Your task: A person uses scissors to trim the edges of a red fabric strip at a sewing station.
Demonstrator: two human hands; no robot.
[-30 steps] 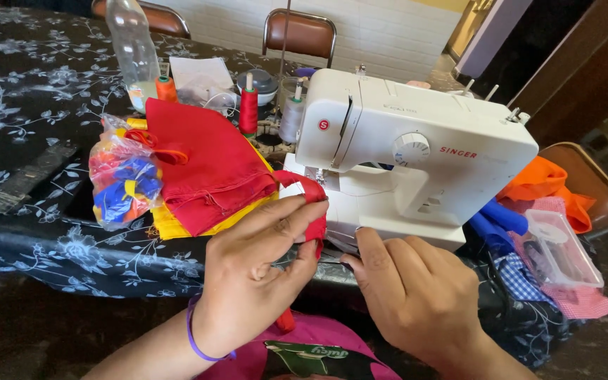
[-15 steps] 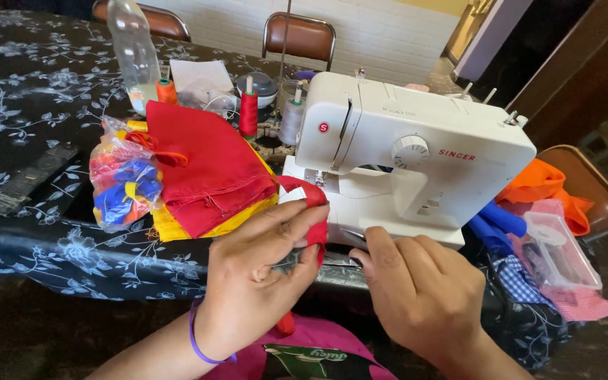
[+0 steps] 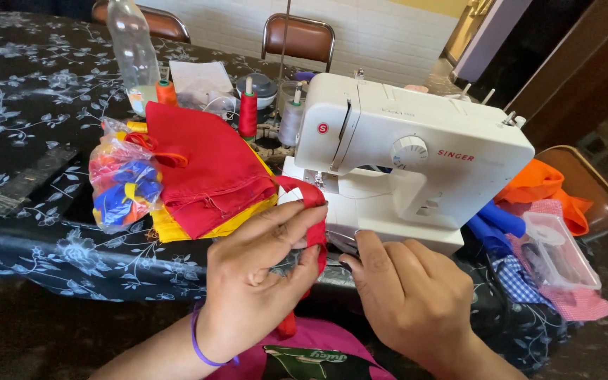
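Surface: dark floral tablecloth point(image 3: 29, 98) over a table, two brown chairs at the far side.
Far left: clear plastic bottle point(image 3: 133, 49) standing upright, an orange thread spool point(image 3: 167, 92) just beside it.
Near left: clear bag of coloured scraps point(image 3: 122, 184) touching a folded stack of red cloth point(image 3: 205, 169) lying on yellow cloth point(image 3: 177, 226).
Centre: red thread spool point(image 3: 248, 112) upright, behind the stack.
Left hand point(image 3: 255, 288): fingers closed, pinching the red strip point(image 3: 312, 211) (a purple band sits on the wrist).
Strip's place: it runs from the machine's bed down over the near table edge.
Right hand point(image 3: 409, 295): fingers curled at the base of the white sewing machine point(image 3: 416, 162); whether they grip anything I cannot tell.
Step, as I judge: lining the strip up at the needle.
Next move calls for: keeping the strip flat and taut, fingers clear of the needle.
Right: orange cloth point(image 3: 540, 184) on a chair, blue cloth point(image 3: 497, 219), clear plastic box point(image 3: 561, 250).
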